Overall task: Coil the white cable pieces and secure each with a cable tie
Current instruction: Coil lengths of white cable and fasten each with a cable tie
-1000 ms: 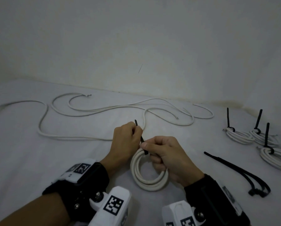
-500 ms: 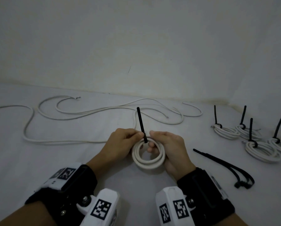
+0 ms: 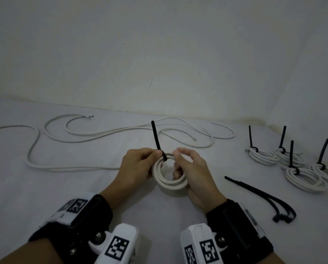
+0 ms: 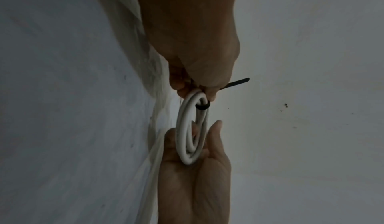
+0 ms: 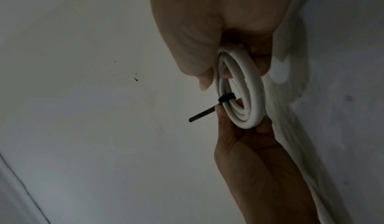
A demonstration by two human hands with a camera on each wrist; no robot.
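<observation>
- Coil [image 3: 169, 175] sits centre-frame between both hands, now cinched: the tie [image 3: 158, 141] has been drawn through, its tail standing up toward 12 o'clock, longer than a second ago.
- Left hand [image 3: 138, 168] pinches the tie at the coil's 11 o'clock.
- Right hand [image 3: 194, 175] curls round the coil's 3 o'clock rim.
- Likely this piece is secured; loose cable [image 3: 102, 133] at 10 o'clock remains.

Two bare forearms, left hand [image 3: 138, 166] and right hand [image 3: 195, 174] uncovered, a black wrist strap [image 3: 79, 223] on each, white camera housings [image 3: 121, 244] at six o'clock bearing black-and-white square fiducial markers [image 3: 209, 251], silver screws [image 3: 98, 235] beside them
</observation>
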